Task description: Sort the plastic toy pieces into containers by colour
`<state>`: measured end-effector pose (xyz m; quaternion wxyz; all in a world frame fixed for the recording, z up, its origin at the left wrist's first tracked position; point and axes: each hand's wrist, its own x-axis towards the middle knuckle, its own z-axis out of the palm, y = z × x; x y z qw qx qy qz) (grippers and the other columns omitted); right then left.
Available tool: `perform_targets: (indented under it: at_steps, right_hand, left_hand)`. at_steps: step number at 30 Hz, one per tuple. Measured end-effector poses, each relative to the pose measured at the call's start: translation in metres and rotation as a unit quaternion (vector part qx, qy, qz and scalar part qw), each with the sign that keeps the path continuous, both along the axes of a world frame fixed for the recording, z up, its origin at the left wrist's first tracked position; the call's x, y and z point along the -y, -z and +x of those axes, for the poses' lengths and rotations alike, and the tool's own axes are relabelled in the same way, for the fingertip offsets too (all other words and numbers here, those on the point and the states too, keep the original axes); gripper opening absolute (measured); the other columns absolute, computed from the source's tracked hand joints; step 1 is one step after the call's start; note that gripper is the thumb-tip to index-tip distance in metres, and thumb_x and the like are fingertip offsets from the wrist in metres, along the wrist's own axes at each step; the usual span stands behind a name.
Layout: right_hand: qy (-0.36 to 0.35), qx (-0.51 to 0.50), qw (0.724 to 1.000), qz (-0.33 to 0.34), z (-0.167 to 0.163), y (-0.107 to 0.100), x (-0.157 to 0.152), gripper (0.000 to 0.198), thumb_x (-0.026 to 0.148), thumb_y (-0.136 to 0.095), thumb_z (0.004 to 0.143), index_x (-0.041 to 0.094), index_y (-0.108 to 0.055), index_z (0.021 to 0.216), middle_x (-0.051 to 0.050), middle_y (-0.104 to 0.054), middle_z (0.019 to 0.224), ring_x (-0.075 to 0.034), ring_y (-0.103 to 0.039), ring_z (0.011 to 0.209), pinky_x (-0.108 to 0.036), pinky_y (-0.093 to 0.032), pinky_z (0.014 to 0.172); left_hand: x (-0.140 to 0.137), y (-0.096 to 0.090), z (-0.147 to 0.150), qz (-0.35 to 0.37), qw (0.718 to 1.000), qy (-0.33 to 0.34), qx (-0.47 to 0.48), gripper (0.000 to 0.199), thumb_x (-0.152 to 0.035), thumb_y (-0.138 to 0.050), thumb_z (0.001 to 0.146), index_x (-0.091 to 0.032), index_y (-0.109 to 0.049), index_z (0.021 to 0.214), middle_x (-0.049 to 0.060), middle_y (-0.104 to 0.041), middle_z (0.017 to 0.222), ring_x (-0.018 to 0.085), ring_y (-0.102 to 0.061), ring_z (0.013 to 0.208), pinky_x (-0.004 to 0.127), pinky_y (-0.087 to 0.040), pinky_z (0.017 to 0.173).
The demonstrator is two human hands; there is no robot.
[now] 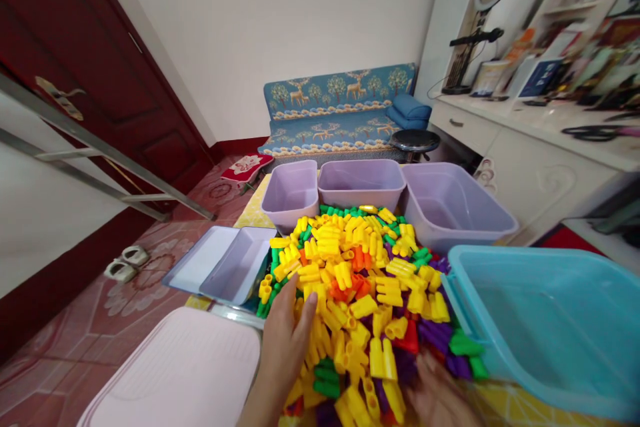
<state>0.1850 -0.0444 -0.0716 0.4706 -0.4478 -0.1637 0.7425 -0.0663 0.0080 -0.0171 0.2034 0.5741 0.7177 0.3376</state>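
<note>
A large heap of plastic pieces [357, 303] covers the middle of the table, mostly yellow, with green, purple, orange and red ones among them. Each piece looks like short tubes joined side by side. On the left flank of the heap rests my left hand [285, 327], its thumb held apart from the fingers and nothing gripped. My right hand [443, 390] is low at the right front edge, touching purple and yellow pieces. It is blurred, with its fingers stretched toward the heap and some fingertips hidden.
Three lilac bins [363, 193] line the table's far side. A turquoise basin [545, 333] stands at right. Left are a shallow blue-grey container [237, 267] and a pale pink lid [185, 367]. Beyond are a patterned sofa [330, 123], round stool [415, 140] and metal ladder [100, 153].
</note>
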Motion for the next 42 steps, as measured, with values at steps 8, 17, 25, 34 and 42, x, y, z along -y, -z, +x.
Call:
perform_targets:
  at_steps: [8, 17, 25, 34, 42]
  right_hand:
    - [-0.079, -0.127, 0.989, -0.017, -0.034, -0.029, -0.062, 0.055, 0.056, -0.061, 0.081, 0.018, -0.063, 0.120, -0.011, -0.071, 0.110, -0.029, -0.063, 0.110, -0.045, -0.049, 0.096]
    - [-0.103, -0.177, 0.978, -0.026, -0.041, -0.028, -0.082, 0.036, 0.040, -0.063, 0.084, 0.019, -0.065, 0.113, -0.008, -0.073, 0.105, -0.025, -0.068, 0.100, -0.043, -0.052, 0.091]
    - [-0.091, -0.128, 0.987, -0.017, -0.061, -0.037, -0.069, 0.057, 0.043, -0.070, 0.076, 0.018, -0.059, 0.126, -0.009, -0.073, 0.105, -0.029, -0.067, 0.103, -0.045, -0.053, 0.090]
    - [-0.020, -0.065, 0.994, 0.084, -0.066, -0.125, -0.091, 0.053, 0.044, -0.070, 0.079, 0.032, -0.053, 0.128, -0.001, -0.067, 0.120, -0.023, -0.064, 0.107, -0.041, -0.054, 0.088]
    - [-0.020, -0.031, 0.972, 0.230, -0.056, -0.183, -0.125, 0.051, 0.044, -0.059, 0.087, 0.027, -0.049, 0.134, -0.003, -0.057, 0.135, -0.023, -0.054, 0.122, -0.037, -0.052, 0.091]
  left_hand:
    - [-0.038, -0.023, 0.008, -0.087, 0.993, 0.072, 0.026, 0.064, -0.062, -0.041, 0.088, -0.025, -0.045, 0.140, 0.010, -0.058, 0.134, 0.031, -0.053, 0.124, 0.047, -0.039, 0.104]
    - [-0.055, -0.028, 0.019, -0.117, 0.987, 0.104, 0.045, 0.072, -0.070, -0.054, 0.075, -0.025, -0.055, 0.132, 0.009, -0.067, 0.121, 0.035, -0.061, 0.112, 0.044, -0.044, 0.096]
    - [-0.049, -0.029, 0.033, -0.103, 0.975, 0.100, 0.169, 0.068, -0.050, -0.069, 0.072, -0.017, -0.056, 0.130, 0.011, -0.060, 0.131, 0.030, -0.054, 0.123, 0.041, -0.041, 0.105]
    - [-0.058, -0.085, 0.036, 0.001, 0.942, 0.168, 0.291, 0.068, -0.043, -0.067, 0.079, -0.023, -0.044, 0.140, 0.005, -0.047, 0.144, 0.027, -0.044, 0.133, 0.038, -0.037, 0.109]
    - [-0.076, -0.109, 0.036, 0.106, 0.943, 0.229, 0.217, 0.076, -0.042, -0.069, 0.079, -0.024, -0.036, 0.145, 0.005, -0.042, 0.148, 0.027, -0.034, 0.139, 0.040, -0.027, 0.115]
